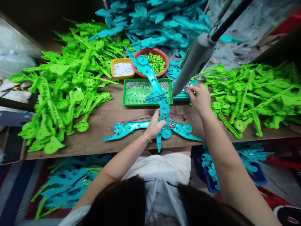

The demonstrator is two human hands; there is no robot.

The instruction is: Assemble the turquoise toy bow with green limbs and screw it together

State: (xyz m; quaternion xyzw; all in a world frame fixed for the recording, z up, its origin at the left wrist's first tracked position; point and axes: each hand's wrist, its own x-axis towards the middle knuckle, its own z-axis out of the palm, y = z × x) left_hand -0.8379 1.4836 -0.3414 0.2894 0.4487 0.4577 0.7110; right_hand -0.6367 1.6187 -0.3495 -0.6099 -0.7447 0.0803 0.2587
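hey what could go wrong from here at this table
Thin reddish wires trail loosely by the left hand and could snag if the turquoise plastic piece it holds is turned. The grey cylindrical hanging tool looks close to the right hand, so a knock seems possible. The teal plastic tray by that hand might get tipped.

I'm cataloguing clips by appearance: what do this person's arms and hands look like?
The left hand and right hand are gloveless, both forearms bare. A thin gold-coloured bracelet circles the left wrist; a pale sleeve shows higher up that arm.

Thin gold-coloured left-wrist bracelet (147, 137), pale top (161, 197), short pale sleeve (76, 217), white lower garment (164, 164)
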